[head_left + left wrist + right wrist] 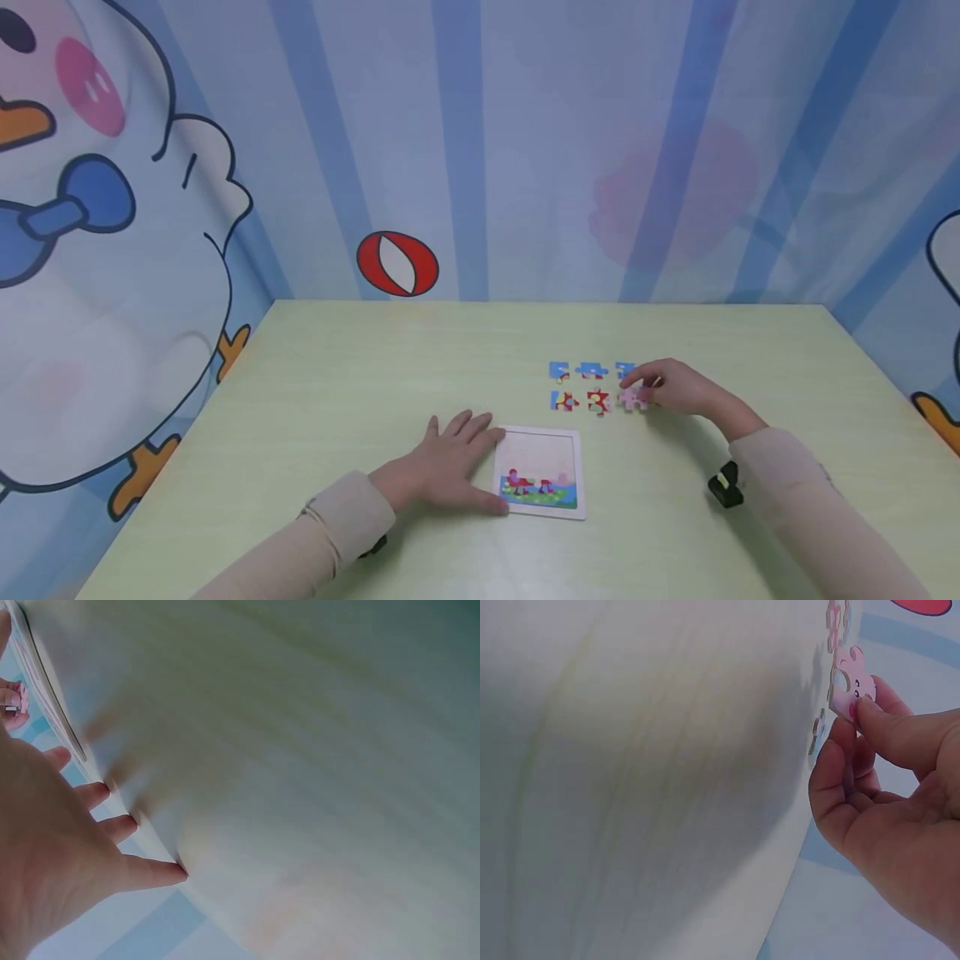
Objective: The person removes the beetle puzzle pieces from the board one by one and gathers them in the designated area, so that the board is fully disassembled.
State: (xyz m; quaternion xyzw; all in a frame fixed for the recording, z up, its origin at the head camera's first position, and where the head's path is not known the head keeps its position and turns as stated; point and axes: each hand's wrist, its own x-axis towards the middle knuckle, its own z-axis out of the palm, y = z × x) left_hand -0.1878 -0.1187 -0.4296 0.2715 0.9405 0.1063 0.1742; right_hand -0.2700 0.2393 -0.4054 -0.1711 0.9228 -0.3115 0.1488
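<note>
My right hand [677,388] pinches a pink jigsaw piece [852,688] between thumb and fingers; in the right wrist view it stands tilted and carries a printed face. In the head view that hand is at the right end of two short rows of loose puzzle pieces [597,402]. My left hand [448,468] lies with fingers spread at the left edge of a square white-framed puzzle tray [537,452]. Its thumb and index finger touch the frame. Colourful pieces with red figures on green and blue fill the tray's lower part; the upper part shows pale backing.
The pieces and tray lie on a pale yellow-green table [360,358]. Behind it hangs a blue striped backdrop [525,150] with a cartoon bird at the left and a red and white ball. A black wrist device [726,485] hangs under the right sleeve.
</note>
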